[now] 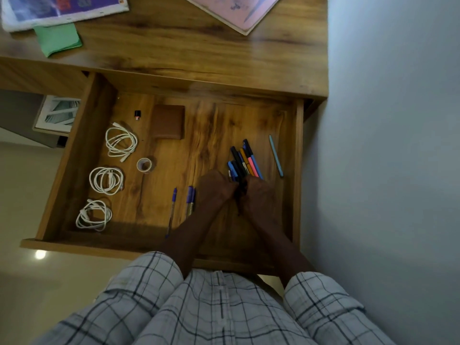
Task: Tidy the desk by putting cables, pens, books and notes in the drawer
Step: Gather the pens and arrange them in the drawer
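Note:
The wooden drawer point(72, 150) stands pulled out below the desk top point(199, 56). Inside it, my left hand point(214, 190) and my right hand point(256, 195) meet around a bundle of coloured pens point(245, 159), gripping its lower end. A light blue pen point(275, 155) lies alone to the right of the bundle. Two purple pens point(174, 195) point(191, 199) lie left of my left hand. Three coiled white cables point(121, 141) point(106, 180) point(94, 215) sit along the drawer's left side. On the desk lie a blue book point(62, 8), green notes point(58, 38) and a pink book point(236, 11).
A brown wallet point(169, 122), a small black item point(137, 114) and a roll of tape point(144, 165) also lie in the drawer. A pale wall point(393, 120) rises right of the desk. A box with white items point(57, 113) stands under the desk at left.

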